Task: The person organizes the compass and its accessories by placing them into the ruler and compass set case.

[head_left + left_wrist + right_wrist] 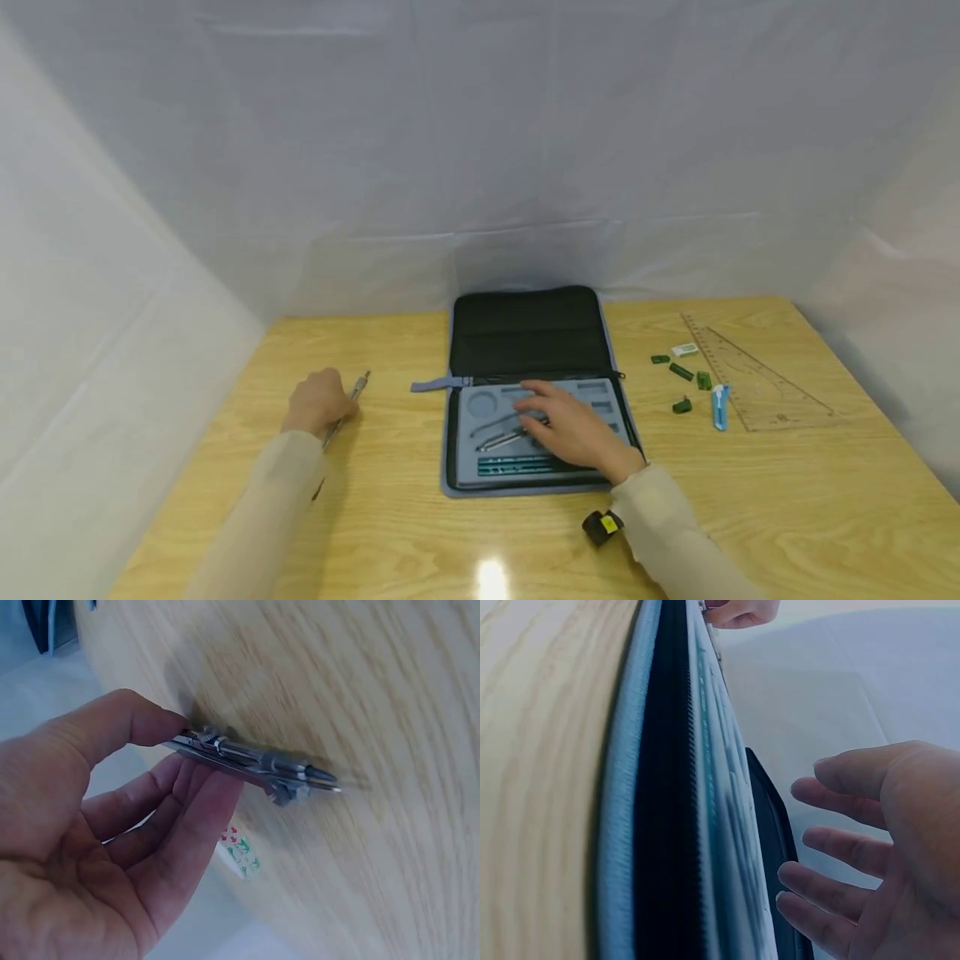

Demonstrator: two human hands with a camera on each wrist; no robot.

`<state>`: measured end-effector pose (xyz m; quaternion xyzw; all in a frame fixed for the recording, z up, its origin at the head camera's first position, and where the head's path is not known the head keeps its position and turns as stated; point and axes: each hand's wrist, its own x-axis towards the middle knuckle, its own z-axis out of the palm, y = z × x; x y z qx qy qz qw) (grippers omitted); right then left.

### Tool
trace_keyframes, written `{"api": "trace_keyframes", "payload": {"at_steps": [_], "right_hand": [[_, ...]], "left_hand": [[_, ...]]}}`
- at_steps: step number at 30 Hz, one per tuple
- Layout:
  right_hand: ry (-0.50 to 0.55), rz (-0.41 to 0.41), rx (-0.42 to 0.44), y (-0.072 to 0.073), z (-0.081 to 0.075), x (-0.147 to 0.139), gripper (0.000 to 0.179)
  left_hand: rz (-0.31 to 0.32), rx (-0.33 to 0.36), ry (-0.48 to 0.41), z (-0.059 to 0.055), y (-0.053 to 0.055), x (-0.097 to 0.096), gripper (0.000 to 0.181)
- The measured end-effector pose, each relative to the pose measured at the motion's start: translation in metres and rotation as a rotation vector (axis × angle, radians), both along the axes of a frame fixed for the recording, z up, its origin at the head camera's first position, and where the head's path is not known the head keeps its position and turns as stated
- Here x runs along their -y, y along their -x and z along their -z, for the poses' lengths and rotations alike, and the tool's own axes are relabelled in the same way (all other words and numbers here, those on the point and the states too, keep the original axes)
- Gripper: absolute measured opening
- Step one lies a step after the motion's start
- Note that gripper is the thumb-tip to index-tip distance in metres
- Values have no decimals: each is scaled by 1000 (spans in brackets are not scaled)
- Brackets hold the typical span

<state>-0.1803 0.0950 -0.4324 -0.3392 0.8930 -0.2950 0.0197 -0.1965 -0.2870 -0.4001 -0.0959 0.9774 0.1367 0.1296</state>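
Note:
My left hand (321, 404) pinches a metal drawing compass (247, 761) between thumb and fingers, just over the table left of the case. The compass legs lie together, points away from the palm. My right hand (573, 429) hovers with spread, relaxed fingers over an open zip case (528, 333); the right wrist view shows nothing in its grasp. Under that hand, the case's grey-blue tray (468, 467) holds slim metal drawing instruments (498, 439) and green pencils (513, 467), partly hidden by the hand. Several of the tray's recesses hold nothing.
Right of the case lie a clear set square (787, 421), a blue cutter (720, 407), a white eraser (684, 350) and several small green pieces (681, 372). A black thing with a yellow square (602, 527) sits by the right sleeve. White sheeting (525, 167) encloses the table.

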Motion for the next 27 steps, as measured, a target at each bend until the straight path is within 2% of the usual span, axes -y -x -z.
{"api": "trace_keyframes", "payload": {"at_steps": [6,11,17,22,27], "right_hand": [[-11,29,-1,3,-2,-8,33],[-23,60,-7,5,-3,-14,35],[-19,94,-33,5,-1,-25,46],[-18,111,-68,6,1,-38,56],[-40,127,-101,8,2,-49,58]], "left_hand": [[81,-43,21,1,2,-6,34],[143,-101,8,-9,5,-20,37],[225,-134,-27,-20,10,-49,14],[269,-178,18,-28,18,-76,16],[354,-218,46,-33,24,-107,16]]}}
